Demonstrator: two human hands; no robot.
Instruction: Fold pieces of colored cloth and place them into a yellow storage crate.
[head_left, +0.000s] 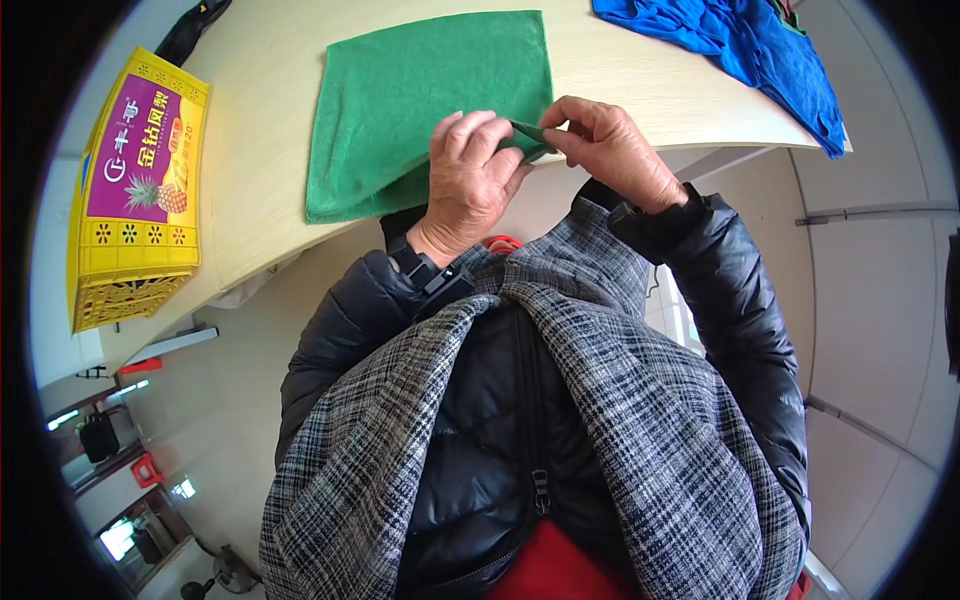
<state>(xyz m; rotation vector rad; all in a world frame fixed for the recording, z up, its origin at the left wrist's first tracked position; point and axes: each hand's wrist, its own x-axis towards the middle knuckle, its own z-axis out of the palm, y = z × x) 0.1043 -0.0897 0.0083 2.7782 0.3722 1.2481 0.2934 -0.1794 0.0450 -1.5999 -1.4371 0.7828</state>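
Observation:
A green cloth (pixel 420 100) lies flat on the pale wooden table (pixel 260 150), folded into a rough square. My left hand (pixel 470 180) rests on its near edge with the fingers curled over the cloth. My right hand (pixel 610 150) pinches the cloth's near right corner, lifted a little off the table edge. Both hands sit close together at the table's front edge.
A yellow and purple carton (pixel 135 190) stands on the table at the left. A blue cloth (pixel 760 50) lies crumpled at the table's far right. A dark object (pixel 195 25) sits at the far left corner. Pale floor and shelving lie below.

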